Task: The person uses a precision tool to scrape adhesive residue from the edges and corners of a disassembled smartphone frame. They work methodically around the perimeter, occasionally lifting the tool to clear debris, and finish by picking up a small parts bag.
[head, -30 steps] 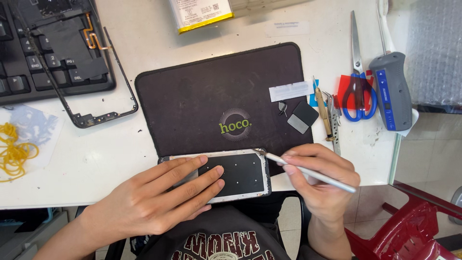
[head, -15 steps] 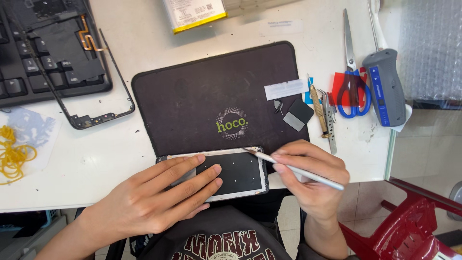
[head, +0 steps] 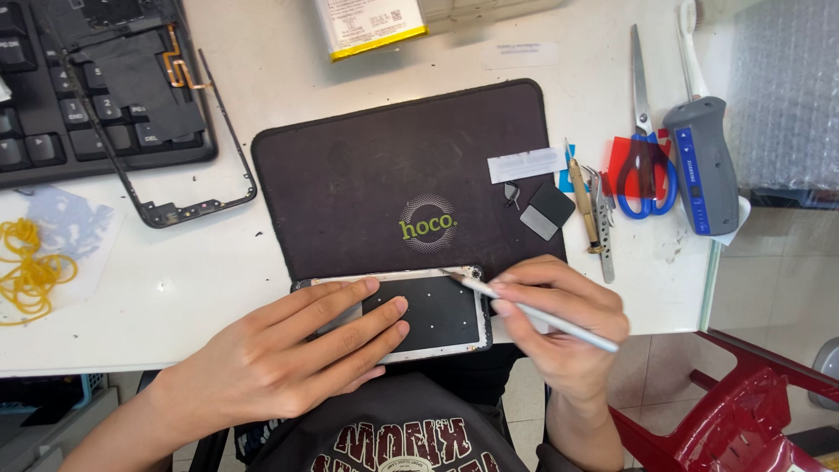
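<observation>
Nearest the wearer, an opened phone body (head: 433, 313) is laid at the near edge of the white counter (head: 218, 262), its long axis running left to right and its dark inner side facing up. It is pressed flat by the left hand (head: 288, 358), whose fingers (head: 367, 319) are spread wide over its left half without gripping anything. A slim silver tool (head: 533, 313) is pinched in the closed fingers of the right hand (head: 564, 328); its tip is pointed up-left and set on the phone's upper right edge. Beyond lies a dark work mat (head: 393, 166) carrying a small grey square part (head: 548, 211) and a white strip (head: 526, 164). To the right are tweezers (head: 601, 229), blue-handled scissors (head: 642, 153) and a grey handheld tool (head: 703, 166). To the left lie yellow rubber bands (head: 31, 271), a black phone frame (head: 175, 188) and a keyboard (head: 52, 114). Farthest, a yellow-edged battery (head: 371, 24) rests flat. No containers are seen.
</observation>
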